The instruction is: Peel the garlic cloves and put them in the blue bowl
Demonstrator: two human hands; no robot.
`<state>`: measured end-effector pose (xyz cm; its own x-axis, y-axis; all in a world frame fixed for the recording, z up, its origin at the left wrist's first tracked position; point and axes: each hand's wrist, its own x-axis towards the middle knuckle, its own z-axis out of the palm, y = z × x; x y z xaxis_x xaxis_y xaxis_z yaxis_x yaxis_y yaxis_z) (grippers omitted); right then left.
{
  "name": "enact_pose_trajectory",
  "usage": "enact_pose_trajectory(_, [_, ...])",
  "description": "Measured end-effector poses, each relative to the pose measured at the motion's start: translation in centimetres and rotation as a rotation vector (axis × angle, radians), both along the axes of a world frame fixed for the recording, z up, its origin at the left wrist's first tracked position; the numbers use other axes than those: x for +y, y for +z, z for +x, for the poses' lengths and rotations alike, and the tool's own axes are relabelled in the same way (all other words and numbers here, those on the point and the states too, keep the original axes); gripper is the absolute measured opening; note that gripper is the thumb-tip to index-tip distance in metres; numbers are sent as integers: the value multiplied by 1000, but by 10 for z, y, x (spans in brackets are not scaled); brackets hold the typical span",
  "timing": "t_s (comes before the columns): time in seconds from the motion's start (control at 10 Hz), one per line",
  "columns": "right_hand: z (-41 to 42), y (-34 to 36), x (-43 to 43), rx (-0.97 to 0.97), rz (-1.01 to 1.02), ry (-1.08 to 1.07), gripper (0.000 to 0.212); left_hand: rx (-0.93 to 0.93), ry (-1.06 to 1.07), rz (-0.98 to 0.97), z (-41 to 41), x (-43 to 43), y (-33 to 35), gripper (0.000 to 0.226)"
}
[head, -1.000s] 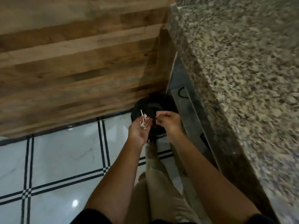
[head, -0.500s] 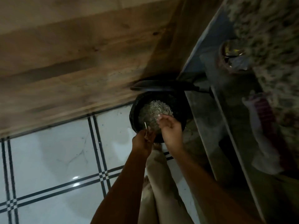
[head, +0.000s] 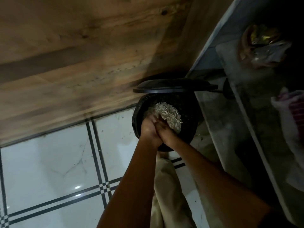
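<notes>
Head view: left hand (head: 148, 130) and right hand (head: 163, 131) pressed together, blurred, above black bin (head: 189, 111) peel heap (head: 170, 116), grip contents impossible to tell; garlic cloves, blue bowl out of frame; risk: stray clove among skins lost into bin.

a home kitchen: white tiled floor (head: 49, 162), wooden cabinet front (head: 82, 55), black lidded bin (head: 136, 117) of peelings (head: 169, 113).

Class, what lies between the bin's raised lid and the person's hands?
Head view: a heap of pale scraps, inside the black bin, between the lid and the left hand and right hand.
</notes>
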<state>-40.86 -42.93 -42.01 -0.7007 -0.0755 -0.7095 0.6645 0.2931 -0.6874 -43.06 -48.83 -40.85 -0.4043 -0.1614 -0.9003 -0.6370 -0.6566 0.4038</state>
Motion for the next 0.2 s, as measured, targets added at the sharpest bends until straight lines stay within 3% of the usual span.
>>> enact_pose_trajectory(0.1, [-15, 34, 1, -1, -83, -324, 38, 89, 51, 241, -4, -9, 38, 39])
enact_pose_trajectory(0.2, [-6, 94, 9, 32, -213, -506, 22, 193, 81, 177, 1, -13, 110, 37])
